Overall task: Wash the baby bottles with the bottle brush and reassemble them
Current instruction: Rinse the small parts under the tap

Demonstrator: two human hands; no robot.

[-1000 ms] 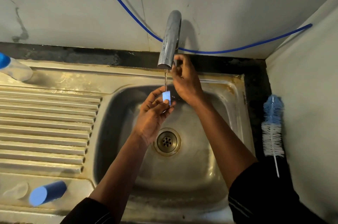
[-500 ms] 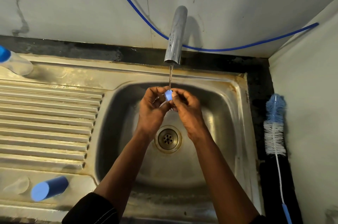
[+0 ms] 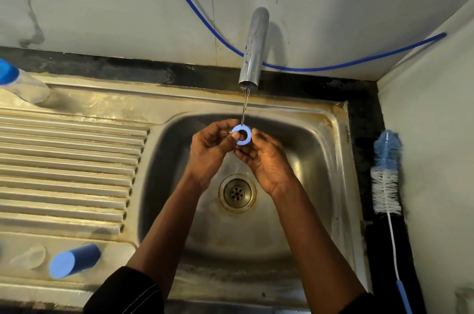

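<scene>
**Blue ring** (image 3: 241, 135): probably a bottle's screw collar. It is held over the far half of the sink (image 3: 331, 165), straight below the tap (image 3: 254, 47), and a thin stream of water (image 3: 244, 108) lands on its far edge

**Left hand** (image 3: 211, 151): fingers curled, with the thumb tip on the ring's left rim, pinching it

**Right hand** (image 3: 268, 162): fingers curled up under the ring's right and near edge, clamped on it from that side

**Change just made:** the ring now lies flat to the view, with its round face and centre hole open to the camera. Half a second ago it showed edge-on, as a small blue block between the same two hands

**Reading:** the ring is being turned under the water so that each face gets rinsed. This is a hand rinse of one small part. Reassembly looks some way off, since the other parts lie scattered

**Against the earliest frame:** the left hand alone held the ring then, and the right hand was up at the tap's spout. The right hand has since come down to share the hold. The ring sits in much the same spot under the stream

**Unmoved items**
- bottle brush (image 3: 386, 180): on the dark counter (image 3: 365, 119) right of the sink, untouched
- blue cap (image 3: 73, 260): on its side, near left
- clear domed piece (image 3: 30, 257): just left of the cap, too blurred to name
- bottle (image 3: 24, 83): far left, cut off by the frame edge
</scene>
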